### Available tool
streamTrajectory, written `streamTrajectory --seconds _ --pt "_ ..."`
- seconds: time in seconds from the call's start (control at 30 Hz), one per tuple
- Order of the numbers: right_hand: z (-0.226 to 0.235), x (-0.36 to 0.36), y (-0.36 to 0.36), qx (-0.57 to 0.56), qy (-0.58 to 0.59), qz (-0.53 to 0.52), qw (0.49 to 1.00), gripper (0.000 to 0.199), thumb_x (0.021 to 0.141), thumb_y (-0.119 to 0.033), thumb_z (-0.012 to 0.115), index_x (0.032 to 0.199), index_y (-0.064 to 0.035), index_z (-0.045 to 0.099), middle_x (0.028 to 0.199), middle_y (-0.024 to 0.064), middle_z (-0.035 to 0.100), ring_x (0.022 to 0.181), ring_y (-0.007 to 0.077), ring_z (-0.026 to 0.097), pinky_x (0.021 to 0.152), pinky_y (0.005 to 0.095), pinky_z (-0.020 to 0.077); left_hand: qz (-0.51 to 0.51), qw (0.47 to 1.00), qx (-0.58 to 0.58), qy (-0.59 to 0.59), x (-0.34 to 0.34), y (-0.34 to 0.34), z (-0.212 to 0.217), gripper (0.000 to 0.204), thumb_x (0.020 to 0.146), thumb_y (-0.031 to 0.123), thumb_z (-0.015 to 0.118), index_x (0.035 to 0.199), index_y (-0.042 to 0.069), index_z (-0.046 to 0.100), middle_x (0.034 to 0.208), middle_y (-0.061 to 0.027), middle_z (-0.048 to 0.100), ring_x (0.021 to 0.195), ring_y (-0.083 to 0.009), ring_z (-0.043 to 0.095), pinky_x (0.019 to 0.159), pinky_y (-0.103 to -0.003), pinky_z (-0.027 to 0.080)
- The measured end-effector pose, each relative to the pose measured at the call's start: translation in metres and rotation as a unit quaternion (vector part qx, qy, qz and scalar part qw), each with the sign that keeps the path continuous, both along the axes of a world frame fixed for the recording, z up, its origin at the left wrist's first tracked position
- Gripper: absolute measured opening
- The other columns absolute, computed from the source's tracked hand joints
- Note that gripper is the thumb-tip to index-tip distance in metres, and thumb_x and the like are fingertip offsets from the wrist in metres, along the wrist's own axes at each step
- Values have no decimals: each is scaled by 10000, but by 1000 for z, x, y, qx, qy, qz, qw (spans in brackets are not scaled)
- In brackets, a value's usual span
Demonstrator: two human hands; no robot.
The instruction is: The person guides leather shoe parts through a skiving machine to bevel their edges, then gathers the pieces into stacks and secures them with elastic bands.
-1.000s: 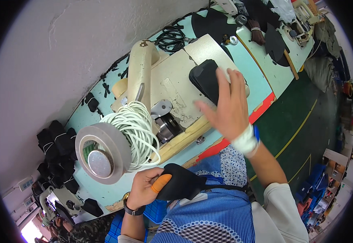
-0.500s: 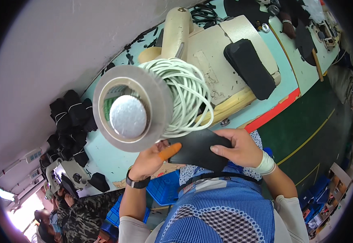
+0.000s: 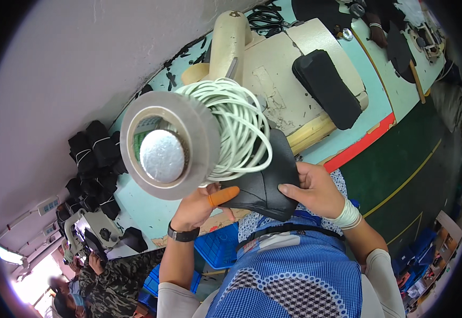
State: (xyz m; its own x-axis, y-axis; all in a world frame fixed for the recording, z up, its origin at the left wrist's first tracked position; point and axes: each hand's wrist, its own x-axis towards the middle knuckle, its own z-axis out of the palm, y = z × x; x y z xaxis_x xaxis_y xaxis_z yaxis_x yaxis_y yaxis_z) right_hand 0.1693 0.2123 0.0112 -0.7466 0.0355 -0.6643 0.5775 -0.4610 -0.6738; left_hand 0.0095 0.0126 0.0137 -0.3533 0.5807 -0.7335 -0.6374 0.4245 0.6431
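Hands: both gripping, one black piece [image 3: 278,183] shared between them. Left hand [image 3: 191,209] pinches its left end; the thumb, in an orange finger cover [image 3: 224,196], lies along the upper face, one finger shows below, and the other fingers are largely hidden behind a roll of clear tape [image 3: 203,124]. Right hand [image 3: 321,196] holds the right edge, thumb flat on the upper face, fingers bent behind that edge.

Position: the black piece is held just in front of the apron [image 3: 289,270], clear of the lap as far as can be judged. A dark line crosses its face between the two thumbs, and its lower edge appears layered. Its upper part reaches away from the person, toward the cream machine [image 3: 265,63], alongside the right hand; a coil of white cord [image 3: 241,127] covers the upper left, so the full outline and long axis cannot be confirmed.

Principal relation: a stack of black pieces [image 3: 329,90] rests on the cream machine, beyond the right hand and slightly to its right. Its long axis slants from far left to near right, the near end pointing roughly toward the right wrist. Right hand is clearly the nearer; left hand is well apart from it, with the held piece between. The machine stands on a pale green surface [image 3: 143,206].
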Motion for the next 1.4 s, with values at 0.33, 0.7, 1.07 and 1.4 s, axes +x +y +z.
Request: streamTrajectory --seconds 0.33,0.7,1.07,1.4 --pt "1 5 -8 -25 50 -65 996 354 898 14 596 1236 62 504 1074 116 667 955 142 651 833 278 541 75 997 11 13 7 2 7 257 969 145 567 1082 -84 590 871 -122 668 520 -128 623 355 -232 466" --pt "2 4 -10 -22 47 -71 996 382 900 22 583 1265 56 476 1096 131 658 972 153 652 833 281 543 35 997 -26 61 6 10 8 265 981 178 555 1020 -73 631 697 -69 653 459 -96 576 347 -199 405" --pt "2 5 -12 -21 66 -84 994 398 894 31 584 1273 49 466 1106 121 649 978 152 645 847 282 538 16 999 -6 28 -2 3 5 237 964 107 562 1097 -87 591 741 -83 669 543 -130 636 368 -238 469" --pt "2 4 -13 -32 67 -110 991 426 878 49 591 1282 51 456 1130 126 639 1004 154 638 859 285 537 9 1000 -12 13 -2 -1 -1 286 994 193 538 1031 -79 619 790 -110 677 561 -152 657 440 -251 549"
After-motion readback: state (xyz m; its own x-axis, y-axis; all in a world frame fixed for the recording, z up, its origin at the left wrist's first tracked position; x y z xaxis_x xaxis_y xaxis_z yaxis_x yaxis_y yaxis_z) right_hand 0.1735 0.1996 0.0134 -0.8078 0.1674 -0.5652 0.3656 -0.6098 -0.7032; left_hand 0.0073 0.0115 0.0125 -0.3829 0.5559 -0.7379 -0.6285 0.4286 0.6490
